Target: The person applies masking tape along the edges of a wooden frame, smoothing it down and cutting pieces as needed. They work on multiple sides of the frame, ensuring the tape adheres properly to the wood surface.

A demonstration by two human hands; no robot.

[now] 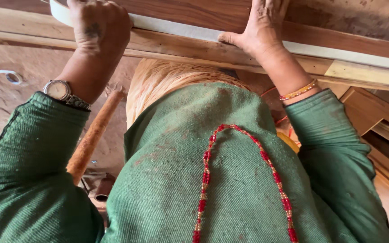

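Nearest: green ribbed sweater [181, 180] w/ red-gold bead necklace [208, 166]. At 9 o'clock, dusty rounded wooden handle [93, 135]. Further up, at 11, left hand [100, 27] lies curled over white edge tape [248, 38], pressing it; at 1, right hand [262, 27] is flat, fingers spread, on the wood plank [194, 49]. Tape looks laid along the visible edge; a loose end curls up by the left hand, so pressing-down prob. unfinished.

A woodworking shop: timber boards [230, 49] (raw, unfinished), sawdust-covered floor [5, 103].
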